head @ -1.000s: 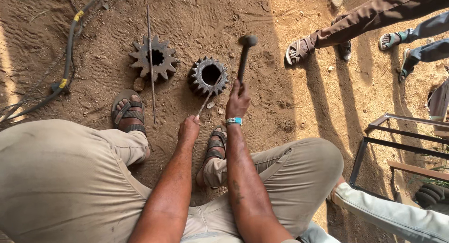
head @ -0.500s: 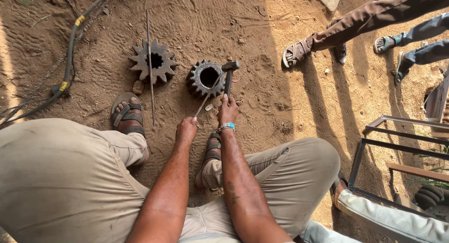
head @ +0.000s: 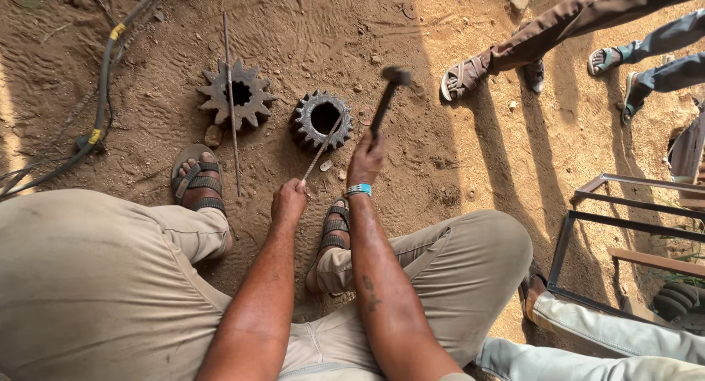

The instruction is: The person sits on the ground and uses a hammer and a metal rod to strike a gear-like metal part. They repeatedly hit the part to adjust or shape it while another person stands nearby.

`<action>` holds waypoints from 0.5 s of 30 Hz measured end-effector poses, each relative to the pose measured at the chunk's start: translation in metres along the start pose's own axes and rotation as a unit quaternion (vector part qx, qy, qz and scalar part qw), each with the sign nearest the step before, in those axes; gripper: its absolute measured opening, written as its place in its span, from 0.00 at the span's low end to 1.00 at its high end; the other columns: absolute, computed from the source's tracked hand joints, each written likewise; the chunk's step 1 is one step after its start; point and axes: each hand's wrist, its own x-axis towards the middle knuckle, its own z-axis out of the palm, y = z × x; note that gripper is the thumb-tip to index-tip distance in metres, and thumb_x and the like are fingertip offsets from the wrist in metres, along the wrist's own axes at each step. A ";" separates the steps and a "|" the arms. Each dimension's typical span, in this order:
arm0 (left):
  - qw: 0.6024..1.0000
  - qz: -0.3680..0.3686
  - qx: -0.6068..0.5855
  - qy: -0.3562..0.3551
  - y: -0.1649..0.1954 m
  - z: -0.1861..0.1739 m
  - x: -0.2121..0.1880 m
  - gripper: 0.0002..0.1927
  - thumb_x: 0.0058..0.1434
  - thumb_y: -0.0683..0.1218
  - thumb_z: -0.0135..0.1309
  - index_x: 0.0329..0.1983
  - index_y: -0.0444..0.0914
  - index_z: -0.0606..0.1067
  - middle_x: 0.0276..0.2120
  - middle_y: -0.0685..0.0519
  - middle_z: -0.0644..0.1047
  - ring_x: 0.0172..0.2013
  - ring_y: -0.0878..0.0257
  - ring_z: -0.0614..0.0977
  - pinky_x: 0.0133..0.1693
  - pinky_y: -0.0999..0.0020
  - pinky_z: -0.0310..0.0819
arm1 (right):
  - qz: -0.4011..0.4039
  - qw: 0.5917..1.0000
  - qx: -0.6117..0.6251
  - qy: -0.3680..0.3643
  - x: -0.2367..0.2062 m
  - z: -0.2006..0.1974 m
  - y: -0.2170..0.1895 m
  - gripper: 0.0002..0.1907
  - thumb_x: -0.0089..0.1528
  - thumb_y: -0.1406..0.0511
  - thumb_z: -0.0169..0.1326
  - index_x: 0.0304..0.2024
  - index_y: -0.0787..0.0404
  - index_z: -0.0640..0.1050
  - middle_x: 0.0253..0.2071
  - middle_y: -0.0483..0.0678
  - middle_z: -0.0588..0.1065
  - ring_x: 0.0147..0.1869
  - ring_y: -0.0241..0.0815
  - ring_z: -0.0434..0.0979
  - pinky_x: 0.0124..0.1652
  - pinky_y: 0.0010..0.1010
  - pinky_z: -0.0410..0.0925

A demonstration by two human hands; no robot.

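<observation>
Steel rod, pinched in the left hand's grip, slants onto the gear; right hand clenches the hammer.

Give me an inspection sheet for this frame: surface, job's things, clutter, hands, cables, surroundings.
Surface: sandy ground, sun and shadow.
Job's things: toothed gear lying flat; thin rod slanting to its rim; hammer raised beside it.
Clutter: second gear to the left; long rod lying across it; small stones.
Hands: left hand grips the thin rod; right hand grips the hammer handle.
Cables: dark hose with yellow bands, far left.
Surroundings: other people's sandalled feet at top right; metal frame at right.
</observation>
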 end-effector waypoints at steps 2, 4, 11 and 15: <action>1.000 -0.002 -0.023 0.002 0.000 0.000 0.000 0.12 0.75 0.51 0.44 0.56 0.46 0.75 0.45 0.49 0.81 0.41 0.56 0.83 0.42 0.58 0.80 | 0.092 0.987 -0.102 -0.087 -0.002 0.002 0.019 0.21 0.70 0.53 0.46 0.58 0.58 0.73 0.21 0.40 0.70 0.16 0.29 0.64 0.14 0.25 0.60; 1.000 0.004 -0.014 -0.003 -0.001 -0.001 0.000 0.12 0.75 0.51 0.44 0.52 0.44 0.76 0.44 0.49 0.81 0.41 0.56 0.83 0.42 0.57 0.80 | 0.146 0.971 -0.143 -0.126 -0.005 0.003 0.035 0.21 0.69 0.54 0.48 0.58 0.58 0.75 0.21 0.40 0.72 0.17 0.29 0.67 0.15 0.25 0.62; 1.000 0.027 0.003 0.001 0.001 -0.009 -0.002 0.14 0.77 0.52 0.43 0.48 0.42 0.78 0.44 0.48 0.80 0.41 0.56 0.81 0.42 0.55 0.78 | -0.013 0.997 -0.074 -0.025 -0.005 -0.006 0.017 0.19 0.72 0.53 0.47 0.48 0.61 0.77 0.23 0.40 0.70 0.19 0.28 0.66 0.15 0.25 0.61; 0.998 -0.008 -0.045 -0.034 0.000 -0.005 0.000 0.14 0.76 0.52 0.42 0.49 0.43 0.77 0.43 0.48 0.81 0.40 0.58 0.82 0.41 0.59 0.79 | -0.068 0.996 -0.041 0.026 -0.005 -0.002 0.000 0.20 0.71 0.51 0.45 0.47 0.61 0.74 0.22 0.42 0.70 0.18 0.29 0.66 0.14 0.26 0.60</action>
